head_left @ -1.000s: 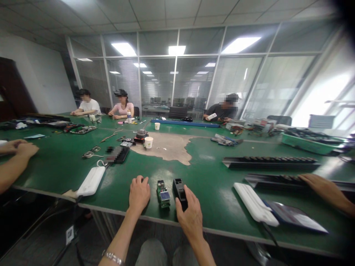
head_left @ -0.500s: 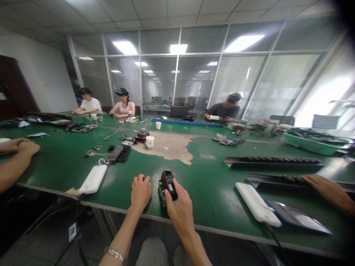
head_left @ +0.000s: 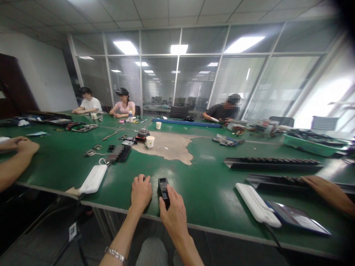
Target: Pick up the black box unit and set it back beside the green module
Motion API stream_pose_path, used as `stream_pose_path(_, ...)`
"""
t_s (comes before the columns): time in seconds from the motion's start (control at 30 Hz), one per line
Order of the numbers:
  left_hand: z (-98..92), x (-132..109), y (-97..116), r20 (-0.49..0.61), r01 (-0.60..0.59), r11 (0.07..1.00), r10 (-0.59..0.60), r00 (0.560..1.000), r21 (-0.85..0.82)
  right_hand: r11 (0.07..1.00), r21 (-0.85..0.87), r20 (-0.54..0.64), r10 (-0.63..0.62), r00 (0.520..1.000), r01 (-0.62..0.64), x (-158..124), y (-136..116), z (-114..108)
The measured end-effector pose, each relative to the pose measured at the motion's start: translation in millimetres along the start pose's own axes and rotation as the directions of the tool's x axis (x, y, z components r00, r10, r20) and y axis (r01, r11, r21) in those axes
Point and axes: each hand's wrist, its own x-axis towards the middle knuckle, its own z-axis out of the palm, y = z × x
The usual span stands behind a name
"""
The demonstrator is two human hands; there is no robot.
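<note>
My right hand [head_left: 173,212] grips a small black plastic housing [head_left: 163,186] near the front edge of the green table [head_left: 210,184]. The housing now stands where a small green circuit board lay, and the board is hidden under it. My left hand [head_left: 141,192] rests on the table just left of the housing, fingers curled loosely downward, holding nothing that I can see. A metal bracelet [head_left: 115,254] sits on my left wrist.
A white power strip [head_left: 93,179] lies to the left, another white strip [head_left: 256,205] and a dark tablet [head_left: 299,220] to the right. Black trays [head_left: 273,162] lie at the right. Other people's hands rest at the left edge [head_left: 19,146] and right edge [head_left: 324,190]. Three people sit at the far side.
My right hand lifted the black housing from the right of the circuit board, carried it left and set it down over the board. My left hand stayed in place.
</note>
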Motion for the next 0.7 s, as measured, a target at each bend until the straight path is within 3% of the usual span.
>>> stream_pose_path(0.17, 1.2, -1.0, 0.5, 0.000, -0.003, 1.000, 0.003, 1.000, 0.015, 1.000, -0.001, -0.016, 0.002, 1.000, -0.002, -11.5, 3.3, 1.6)
stream_pose_path(0.4, 5.7, 2.0, -0.3, 0.012, -0.010, 0.999, 0.010, 1.000, 0.043, 0.998, 0.040, -0.039, -0.039, 0.998, 0.041, -2.2, -0.9, -8.6)
stream_pose_path(0.7, 10.1, 1.5, -2.4, 0.015, -0.021, 0.998, 0.021, 1.000, 0.057, 0.999, 0.034, -0.026, -0.039, 0.999, 0.040, -11.7, 9.9, -3.2)
